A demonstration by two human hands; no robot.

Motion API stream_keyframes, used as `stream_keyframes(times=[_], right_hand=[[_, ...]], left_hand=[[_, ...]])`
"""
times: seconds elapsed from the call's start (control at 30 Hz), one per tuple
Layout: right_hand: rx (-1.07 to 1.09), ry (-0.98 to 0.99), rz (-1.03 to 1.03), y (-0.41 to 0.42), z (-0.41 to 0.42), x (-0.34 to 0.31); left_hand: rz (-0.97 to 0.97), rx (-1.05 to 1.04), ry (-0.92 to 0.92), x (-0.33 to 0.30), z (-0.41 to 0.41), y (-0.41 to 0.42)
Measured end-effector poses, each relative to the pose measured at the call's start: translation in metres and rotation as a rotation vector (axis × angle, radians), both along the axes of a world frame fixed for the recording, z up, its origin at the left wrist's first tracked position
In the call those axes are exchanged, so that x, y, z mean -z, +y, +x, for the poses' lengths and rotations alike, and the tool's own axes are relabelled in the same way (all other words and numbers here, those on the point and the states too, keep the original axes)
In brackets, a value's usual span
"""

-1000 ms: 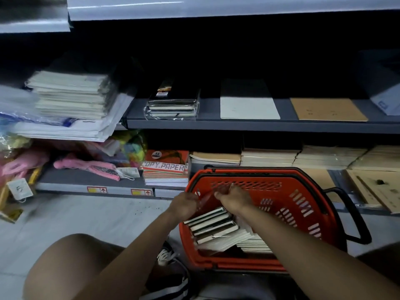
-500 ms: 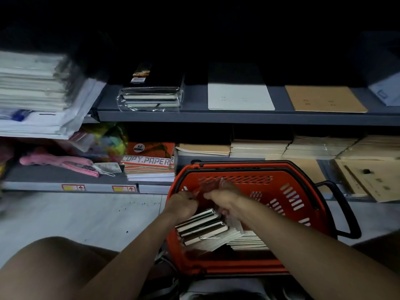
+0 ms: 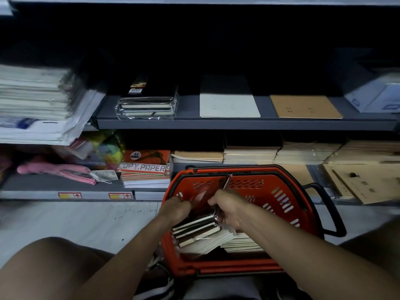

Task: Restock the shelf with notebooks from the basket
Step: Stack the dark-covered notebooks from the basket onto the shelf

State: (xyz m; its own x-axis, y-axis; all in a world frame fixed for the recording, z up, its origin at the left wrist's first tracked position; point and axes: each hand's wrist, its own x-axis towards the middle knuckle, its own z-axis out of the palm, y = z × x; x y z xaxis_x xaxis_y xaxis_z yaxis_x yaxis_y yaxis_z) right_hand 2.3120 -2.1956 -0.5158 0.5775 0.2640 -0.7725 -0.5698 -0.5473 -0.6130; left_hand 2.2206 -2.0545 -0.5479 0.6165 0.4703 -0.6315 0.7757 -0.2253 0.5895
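Both hands are now lifting higher inside the red plastic basket (image 3: 270, 191): the left hand (image 3: 176, 207) and right hand (image 3: 229, 210) are each pinching the clear plastic wrapping (image 3: 205, 198) of the dark-covered notebooks (image 3: 199, 229), which are lying stacked in the basket below the grey metal shelf (image 3: 238, 123)

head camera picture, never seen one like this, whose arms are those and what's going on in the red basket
The camera sits on a person's head and looks down, so the arms are their own. They crouch before a shelf of stationery. The red basket stands on the floor and holds notebooks. The left hand and right hand both reach in, and their fingers grip clear plastic wrap around a pack of those notebooks. On the shelf lie a wrapped pack of dark notebooks, a white one and a brown one.
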Motion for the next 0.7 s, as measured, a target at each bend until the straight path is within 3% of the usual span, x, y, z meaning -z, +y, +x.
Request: stream_keyframes(times=[0.2, 0.33, 0.7], right_hand=[[0.087, -0.106, 0.171, -0.023, -0.011, -0.032], [0.157, -0.327, 0.242, -0.031, -0.017, -0.049], [0.224, -0.602, 0.520, -0.018, -0.021, -0.100]], left_hand=[[-0.243, -0.369, -0.262, -0.029, -0.010, -0.003], [-0.400, -0.436, -0.480, -0.056, -0.020, -0.003], [-0.298, -0.422, -0.880, -0.145, -0.033, 0.013]])
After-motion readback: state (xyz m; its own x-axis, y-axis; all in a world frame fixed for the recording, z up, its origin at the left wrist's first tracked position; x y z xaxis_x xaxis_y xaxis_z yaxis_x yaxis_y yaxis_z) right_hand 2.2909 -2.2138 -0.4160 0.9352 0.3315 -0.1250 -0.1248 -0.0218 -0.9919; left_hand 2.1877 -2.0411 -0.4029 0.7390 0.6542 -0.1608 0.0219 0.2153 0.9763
